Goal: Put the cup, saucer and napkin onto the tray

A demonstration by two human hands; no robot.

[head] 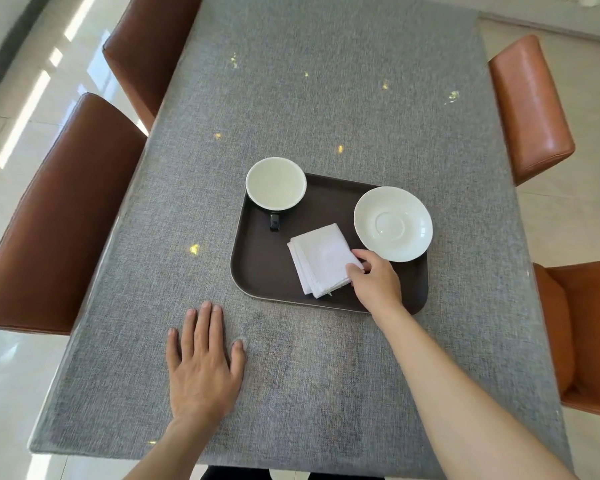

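Note:
A dark brown tray lies in the middle of the grey table. A cup, white inside with a black handle, stands at the tray's far left corner. A white saucer rests at its far right, overhanging the rim slightly. A folded white napkin lies on the tray between them. My right hand pinches the napkin's right corner with thumb and fingers. My left hand lies flat on the tablecloth, fingers spread, in front of the tray and apart from it.
A grey woven cloth covers the table. Two brown leather chairs stand along the left side and two orange ones along the right. Glossy pale floor tiles surround the table.

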